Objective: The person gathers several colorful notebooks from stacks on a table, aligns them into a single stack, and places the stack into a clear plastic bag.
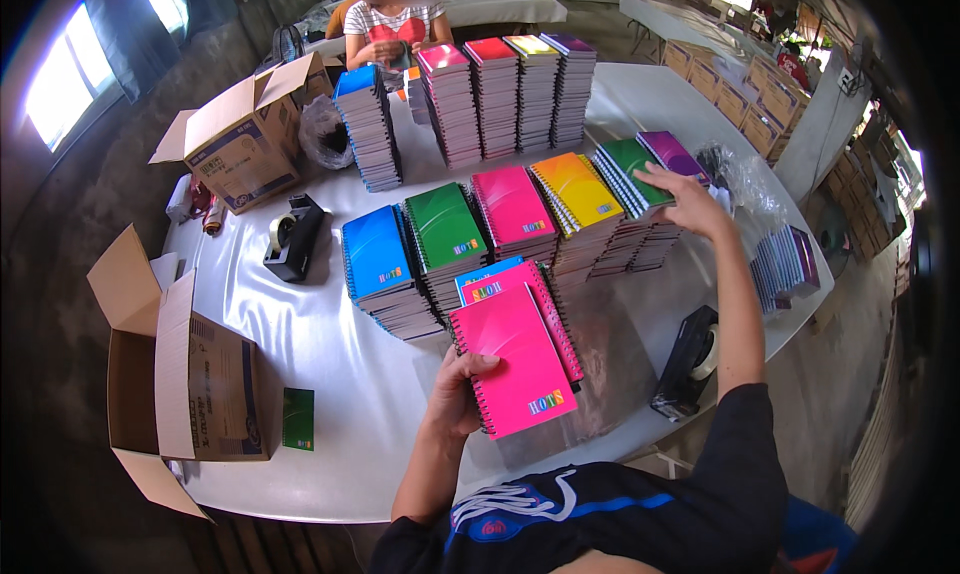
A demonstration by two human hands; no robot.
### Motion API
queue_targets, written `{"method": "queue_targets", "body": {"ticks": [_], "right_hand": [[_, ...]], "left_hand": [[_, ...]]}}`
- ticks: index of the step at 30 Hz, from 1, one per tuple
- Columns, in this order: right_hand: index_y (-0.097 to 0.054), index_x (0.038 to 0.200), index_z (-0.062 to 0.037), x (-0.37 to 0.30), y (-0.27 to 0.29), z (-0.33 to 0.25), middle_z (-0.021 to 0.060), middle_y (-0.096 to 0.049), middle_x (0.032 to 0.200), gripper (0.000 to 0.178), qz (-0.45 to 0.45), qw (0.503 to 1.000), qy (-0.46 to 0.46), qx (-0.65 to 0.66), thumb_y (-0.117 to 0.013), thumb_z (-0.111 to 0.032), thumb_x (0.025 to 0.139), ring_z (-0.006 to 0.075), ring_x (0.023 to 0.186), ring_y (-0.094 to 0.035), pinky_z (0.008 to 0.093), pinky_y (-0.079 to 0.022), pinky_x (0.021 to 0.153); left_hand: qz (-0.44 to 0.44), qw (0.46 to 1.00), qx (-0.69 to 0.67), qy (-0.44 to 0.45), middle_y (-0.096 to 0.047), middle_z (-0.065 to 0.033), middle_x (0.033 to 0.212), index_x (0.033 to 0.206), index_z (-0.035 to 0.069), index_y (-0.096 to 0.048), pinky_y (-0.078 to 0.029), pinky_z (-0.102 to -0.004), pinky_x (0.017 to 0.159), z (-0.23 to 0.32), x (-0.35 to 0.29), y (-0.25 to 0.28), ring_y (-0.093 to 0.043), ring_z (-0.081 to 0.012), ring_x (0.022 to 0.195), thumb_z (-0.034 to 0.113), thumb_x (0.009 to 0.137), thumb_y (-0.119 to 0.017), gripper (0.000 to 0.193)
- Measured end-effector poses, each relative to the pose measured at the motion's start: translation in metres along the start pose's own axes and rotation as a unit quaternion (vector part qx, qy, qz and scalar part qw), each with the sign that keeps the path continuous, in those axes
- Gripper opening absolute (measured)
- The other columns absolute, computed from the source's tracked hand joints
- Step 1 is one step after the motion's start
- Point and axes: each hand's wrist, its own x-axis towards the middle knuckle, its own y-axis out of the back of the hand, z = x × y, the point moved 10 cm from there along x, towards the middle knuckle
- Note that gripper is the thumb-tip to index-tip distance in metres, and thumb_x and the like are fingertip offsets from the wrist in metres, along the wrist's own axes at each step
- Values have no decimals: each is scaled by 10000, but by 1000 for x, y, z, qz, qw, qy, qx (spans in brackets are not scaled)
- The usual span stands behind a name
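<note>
My left hand [456,392] is closed around a pink spiral notebook [525,369], its thumb across the cover. Just behind this notebook show another pink one [553,309] and the edge of a blue one [487,274]; whether my hand also supports these is hidden. My right hand [692,204] reaches far right, fingers stretched over the cover of a green notebook [630,174] on top of a stack. Beside that stack, a purple notebook [672,156] tops another. To the left stand stacks topped with yellow [575,189], pink [512,202], green [445,224] and blue [377,249] notebooks.
More tall notebook stacks [450,104] stand farther back. Open cardboard boxes [225,389] and a black tape dispenser [293,239] are on the left; another dispenser [688,359] lies near my right arm. A person [398,29] sits across the white table [340,474].
</note>
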Motion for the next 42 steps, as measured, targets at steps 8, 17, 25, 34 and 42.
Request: {"method": "queue_targets", "body": {"ticks": [8,17,25,34,42], "right_hand": [[-582,1222,-171,15,9,31,131,-615,1178,486,-77,987,-20,137,-675,0,777,92,1031,-568,287,-495,789],[-632,1021,5,-60,91,-136,152,-635,782,264,374,906,175,-95,-625,-181,834,303,712,-626,372,-488,655],[-624,1093,-76,-129,-58,-281,77,-567,1147,510,89,916,359,-157,-562,-478,786,192,1077,-524,585,-319,977],[-553,1244,-120,-21,2,-34,98,-389,1415,595,79,979,3,-185,-748,-201,688,266,1243,-439,430,-352,1036],[-686,985,-26,-31,25,-15,151,-663,1035,304,192,981,-34,-7,-683,57,692,231,872,-666,290,-525,812]], "left_hand": [[2,1000,13,6,-583,-105,1024,1171,10,-452,-536,-370,804,-5,9,-9,-626,-211,918,57,750,-579,442],[38,994,81,-59,-567,-124,1101,1237,24,-420,-521,-385,847,1,16,-2,-607,-226,980,147,802,-578,478],[12,999,-7,-33,-570,-113,1120,1251,29,-428,-521,-370,836,-13,15,15,-601,-219,994,202,771,-645,555],[14,999,32,-4,-577,-131,1068,1206,0,-443,-534,-364,797,-14,14,3,-619,-228,922,103,724,-614,522],[34,999,36,-8,-572,-121,1079,1215,7,-436,-515,-364,817,-16,20,18,-605,-224,953,129,751,-613,511]]}}
